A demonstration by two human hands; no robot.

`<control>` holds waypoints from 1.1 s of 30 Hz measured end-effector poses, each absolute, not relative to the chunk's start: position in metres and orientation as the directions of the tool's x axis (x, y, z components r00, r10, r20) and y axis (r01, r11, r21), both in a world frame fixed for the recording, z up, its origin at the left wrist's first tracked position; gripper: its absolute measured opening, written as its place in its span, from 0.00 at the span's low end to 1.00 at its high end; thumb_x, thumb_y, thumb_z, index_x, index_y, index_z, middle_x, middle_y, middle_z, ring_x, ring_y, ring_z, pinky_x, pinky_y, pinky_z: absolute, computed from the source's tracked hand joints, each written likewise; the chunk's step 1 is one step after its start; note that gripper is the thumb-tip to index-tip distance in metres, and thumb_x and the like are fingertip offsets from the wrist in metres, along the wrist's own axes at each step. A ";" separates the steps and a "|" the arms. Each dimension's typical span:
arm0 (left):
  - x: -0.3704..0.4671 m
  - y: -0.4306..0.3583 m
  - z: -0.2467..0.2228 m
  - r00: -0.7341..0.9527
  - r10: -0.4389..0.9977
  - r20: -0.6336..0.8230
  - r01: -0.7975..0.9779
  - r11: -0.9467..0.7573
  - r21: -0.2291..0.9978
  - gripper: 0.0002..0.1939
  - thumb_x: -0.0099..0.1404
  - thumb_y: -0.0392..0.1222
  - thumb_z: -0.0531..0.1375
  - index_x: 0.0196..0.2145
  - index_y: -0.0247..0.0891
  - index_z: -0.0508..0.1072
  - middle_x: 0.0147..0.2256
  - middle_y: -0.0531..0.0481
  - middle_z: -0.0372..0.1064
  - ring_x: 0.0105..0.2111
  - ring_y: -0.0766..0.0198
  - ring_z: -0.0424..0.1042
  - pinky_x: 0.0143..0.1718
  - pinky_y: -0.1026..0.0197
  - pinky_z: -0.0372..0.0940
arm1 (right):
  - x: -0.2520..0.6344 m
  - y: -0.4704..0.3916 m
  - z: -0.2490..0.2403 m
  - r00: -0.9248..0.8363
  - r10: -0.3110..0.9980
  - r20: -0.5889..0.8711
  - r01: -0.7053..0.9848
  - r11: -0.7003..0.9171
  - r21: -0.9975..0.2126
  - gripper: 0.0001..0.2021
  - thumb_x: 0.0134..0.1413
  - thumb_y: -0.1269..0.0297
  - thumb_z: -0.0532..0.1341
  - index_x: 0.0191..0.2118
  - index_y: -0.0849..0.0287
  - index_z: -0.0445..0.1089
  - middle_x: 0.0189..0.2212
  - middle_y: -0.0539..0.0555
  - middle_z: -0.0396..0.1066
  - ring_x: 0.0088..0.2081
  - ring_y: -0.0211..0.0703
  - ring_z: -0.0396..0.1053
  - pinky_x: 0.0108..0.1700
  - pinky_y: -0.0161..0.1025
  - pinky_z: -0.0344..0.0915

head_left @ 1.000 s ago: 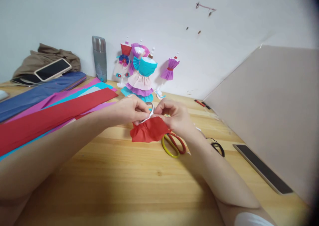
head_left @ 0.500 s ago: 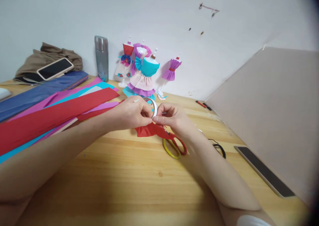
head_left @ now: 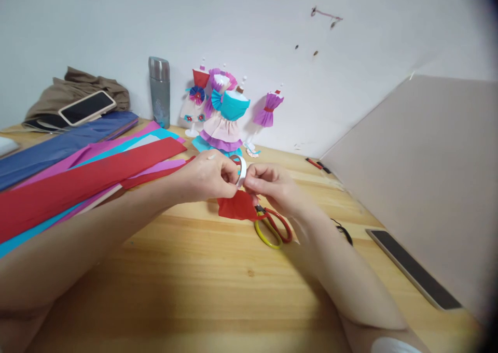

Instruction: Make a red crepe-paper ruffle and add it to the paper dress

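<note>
Thin red sheet (head_left: 237,206), now lower

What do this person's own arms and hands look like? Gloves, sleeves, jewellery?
The left hand and right hand are ungloved, the forearms bare, with no watch or bracelet visible. Something white, probably a sleeve, edges the right arm; a whitish fleck sits on the left hand.

The wooden table (head_left: 218,291) carries scissors (head_left: 268,218), coloured strips (head_left: 89,174), bottle (head_left: 159,95), perhaps a phone (head_left: 414,269).
</note>
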State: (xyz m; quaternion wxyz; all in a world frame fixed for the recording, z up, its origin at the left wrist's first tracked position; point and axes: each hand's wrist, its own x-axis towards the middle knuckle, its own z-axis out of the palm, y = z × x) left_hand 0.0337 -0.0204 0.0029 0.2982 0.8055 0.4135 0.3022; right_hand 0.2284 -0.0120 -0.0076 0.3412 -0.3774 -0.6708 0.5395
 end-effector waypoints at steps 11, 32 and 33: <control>0.031 -0.013 0.001 0.390 0.901 0.191 0.458 -0.370 0.808 0.04 0.48 0.34 0.60 0.18 0.35 0.73 0.18 0.55 0.65 0.23 0.70 0.62 0.23 0.67 0.51 | 0.222 -0.062 0.008 -0.474 0.764 0.437 0.676 0.634 -0.375 0.02 0.54 0.69 0.63 0.33 0.56 0.71 0.32 0.54 0.76 0.31 0.46 0.72 0.33 0.41 0.63; 0.027 -0.014 0.013 0.387 0.922 -0.006 0.306 -0.123 0.944 0.07 0.49 0.29 0.61 0.16 0.34 0.72 0.15 0.53 0.68 0.17 0.72 0.63 0.20 0.70 0.58 | 0.224 -0.048 0.004 -0.640 0.640 0.425 0.507 0.767 -0.392 0.08 0.58 0.74 0.59 0.31 0.55 0.72 0.29 0.51 0.75 0.30 0.42 0.71 0.34 0.39 0.64; 0.027 -0.014 0.013 0.390 0.921 -0.007 0.300 -0.119 0.947 0.07 0.49 0.29 0.61 0.16 0.34 0.72 0.15 0.53 0.68 0.17 0.72 0.63 0.20 0.70 0.58 | 0.223 -0.047 0.004 -0.631 0.648 0.426 0.500 0.760 -0.415 0.08 0.57 0.74 0.60 0.31 0.55 0.72 0.28 0.51 0.75 0.30 0.41 0.71 0.34 0.39 0.64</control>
